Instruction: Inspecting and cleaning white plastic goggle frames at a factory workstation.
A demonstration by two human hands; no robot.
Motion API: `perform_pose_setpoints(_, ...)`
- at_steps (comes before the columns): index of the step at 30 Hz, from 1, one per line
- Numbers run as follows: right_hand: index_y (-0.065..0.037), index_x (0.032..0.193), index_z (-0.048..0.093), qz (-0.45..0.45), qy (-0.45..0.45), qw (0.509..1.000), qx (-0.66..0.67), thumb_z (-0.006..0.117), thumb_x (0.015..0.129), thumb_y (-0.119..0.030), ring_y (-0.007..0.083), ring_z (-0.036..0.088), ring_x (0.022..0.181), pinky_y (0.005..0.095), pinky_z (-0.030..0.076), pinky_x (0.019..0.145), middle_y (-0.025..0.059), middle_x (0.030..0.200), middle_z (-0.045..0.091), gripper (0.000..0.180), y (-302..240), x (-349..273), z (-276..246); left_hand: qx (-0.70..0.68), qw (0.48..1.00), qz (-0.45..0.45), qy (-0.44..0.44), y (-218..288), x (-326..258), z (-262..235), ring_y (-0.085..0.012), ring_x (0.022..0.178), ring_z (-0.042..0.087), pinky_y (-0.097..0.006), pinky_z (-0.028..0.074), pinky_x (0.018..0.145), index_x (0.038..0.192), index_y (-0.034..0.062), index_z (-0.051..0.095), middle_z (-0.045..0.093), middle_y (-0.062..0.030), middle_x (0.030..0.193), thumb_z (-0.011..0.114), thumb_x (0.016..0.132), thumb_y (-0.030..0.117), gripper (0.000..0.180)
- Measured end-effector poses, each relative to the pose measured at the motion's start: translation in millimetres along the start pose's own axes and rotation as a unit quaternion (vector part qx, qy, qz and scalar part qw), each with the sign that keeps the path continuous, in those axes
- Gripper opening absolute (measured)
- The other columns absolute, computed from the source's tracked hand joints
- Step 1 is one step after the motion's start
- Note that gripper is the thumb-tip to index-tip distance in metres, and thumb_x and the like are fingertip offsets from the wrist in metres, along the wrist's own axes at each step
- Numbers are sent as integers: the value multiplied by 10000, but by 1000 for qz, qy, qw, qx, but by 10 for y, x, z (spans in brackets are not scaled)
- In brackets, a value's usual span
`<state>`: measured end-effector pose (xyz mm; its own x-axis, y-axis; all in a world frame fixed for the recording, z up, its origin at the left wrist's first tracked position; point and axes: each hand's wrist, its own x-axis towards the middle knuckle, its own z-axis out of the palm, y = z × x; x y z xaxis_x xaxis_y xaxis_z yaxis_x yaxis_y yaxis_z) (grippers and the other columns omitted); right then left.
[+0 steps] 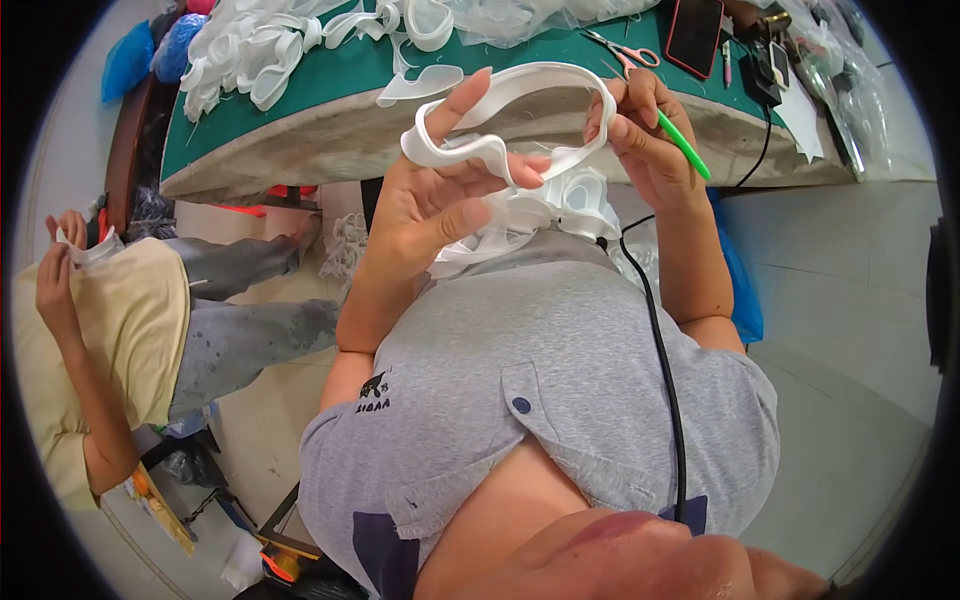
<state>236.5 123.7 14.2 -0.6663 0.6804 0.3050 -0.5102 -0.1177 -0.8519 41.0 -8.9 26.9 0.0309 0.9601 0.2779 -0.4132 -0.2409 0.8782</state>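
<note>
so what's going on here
A person is holding up a white loop: the left hand has its fingers spread against one side, while the right hand grips the other and also holds a slim green tool. More white pieces are piled on the green table ahead, with scissors and a phone to the right. At left, a co-worker's hand holds a white piece too.

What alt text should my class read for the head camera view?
A white loop spans a person's spread left hand and gripping right hand, which also holds a green pen-like tool. Beyond, a green-topped table bears white pieces and scissors.
</note>
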Motion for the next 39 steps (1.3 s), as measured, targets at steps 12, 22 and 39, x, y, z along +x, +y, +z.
perform_pose_setpoints(12,-136,785,347,-10,1,1000,7,655,819,-22,191,582,794,283,445,745,102,862,577,329,-4,-5,-1,-19,1000,-15,6,139,-107,118,-278,1077,597,-424,376,1026,1446,21,232,655,-124,971,718,783,189,839)
perform_pose_setpoints(22,-98,742,373,-125,101,967,-197,645,817,28,88,512,767,201,402,698,83,902,606,309,-750,-401,-414,576,790,-132,-162,50,-157,-370,-282,1161,522,-330,402,954,1252,25,516,558,-156,1207,725,759,276,591)
perform_pose_setpoints(39,-11,776,483,336,164,696,-613,690,814,-119,162,588,799,303,474,729,103,822,639,236,-817,-1534,-1077,649,678,-240,-250,-203,-35,-277,-366,791,589,-418,449,675,908,35,545,625,-169,827,655,775,171,220)
